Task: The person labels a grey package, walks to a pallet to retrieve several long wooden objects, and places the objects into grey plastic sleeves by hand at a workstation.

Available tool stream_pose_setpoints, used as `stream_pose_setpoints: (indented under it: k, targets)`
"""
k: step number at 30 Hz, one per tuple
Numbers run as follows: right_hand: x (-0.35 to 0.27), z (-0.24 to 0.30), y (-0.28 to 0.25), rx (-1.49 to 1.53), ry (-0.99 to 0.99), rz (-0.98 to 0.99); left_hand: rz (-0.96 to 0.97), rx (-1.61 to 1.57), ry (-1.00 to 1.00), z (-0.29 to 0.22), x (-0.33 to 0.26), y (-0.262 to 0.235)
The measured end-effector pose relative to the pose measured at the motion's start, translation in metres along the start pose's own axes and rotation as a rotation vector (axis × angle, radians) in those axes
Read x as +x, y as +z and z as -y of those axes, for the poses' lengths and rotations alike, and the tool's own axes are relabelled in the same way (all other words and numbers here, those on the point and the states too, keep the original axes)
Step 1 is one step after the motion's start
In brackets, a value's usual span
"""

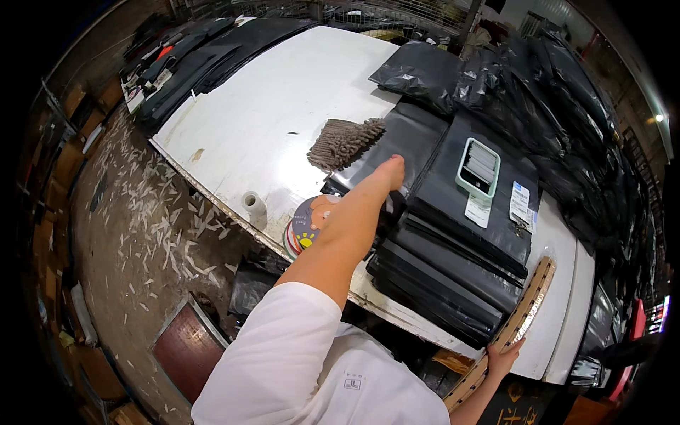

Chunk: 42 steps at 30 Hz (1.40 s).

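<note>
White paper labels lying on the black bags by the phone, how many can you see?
2: one label just below the phone, one label to its right, both on the top black bag. More may be hidden in the pile.

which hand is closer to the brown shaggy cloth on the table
Left. The left hand reaches onto the black bags just below-right of the brown shaggy cloth; the right hand grips a long cardboard strip at the table's near edge.

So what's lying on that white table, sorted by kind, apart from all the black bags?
Shaggy brown mat: 1
Phone in a pale green case: 1
White paper labels: 2
Round roll with a yellow pattern: 1
Small white spool: 1
Total: 6
</note>
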State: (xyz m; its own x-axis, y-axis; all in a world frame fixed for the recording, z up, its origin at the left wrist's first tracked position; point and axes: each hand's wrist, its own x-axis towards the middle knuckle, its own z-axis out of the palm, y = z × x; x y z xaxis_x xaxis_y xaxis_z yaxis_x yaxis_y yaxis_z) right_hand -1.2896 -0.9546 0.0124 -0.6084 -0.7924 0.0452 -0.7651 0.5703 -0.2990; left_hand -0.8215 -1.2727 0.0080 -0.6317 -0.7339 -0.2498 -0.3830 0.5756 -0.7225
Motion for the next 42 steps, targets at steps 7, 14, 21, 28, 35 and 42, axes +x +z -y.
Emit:
stream_pose_setpoints:
  k: [7,14,21,28,35,42]
  targets:
    - [-0.006,0.001,0.002,-0.026,-0.040,-0.083,0.069,-0.234,-0.033,-0.025,0.015,0.033]
    - [-0.014,0.034,-0.004,-0.118,0.044,-0.072,-0.027,-0.697,-0.181,-0.013,-0.009,0.022]
    - [-0.014,0.043,-0.004,-0.168,0.077,-0.066,-0.036,-0.592,-0.018,-0.028,-0.049,0.006]
    - [0.003,0.047,-0.017,-0.270,0.284,0.094,-0.231,-1.277,-0.415,-0.004,-0.047,0.045]
    - [0.015,-0.039,-0.021,0.738,0.082,0.167,-0.368,-2.606,-0.646,0.069,-0.045,-0.052]
    - [-0.104,0.017,-0.089,1.128,0.044,0.319,-0.452,-1.324,-0.384,-0.052,-0.043,-0.106]
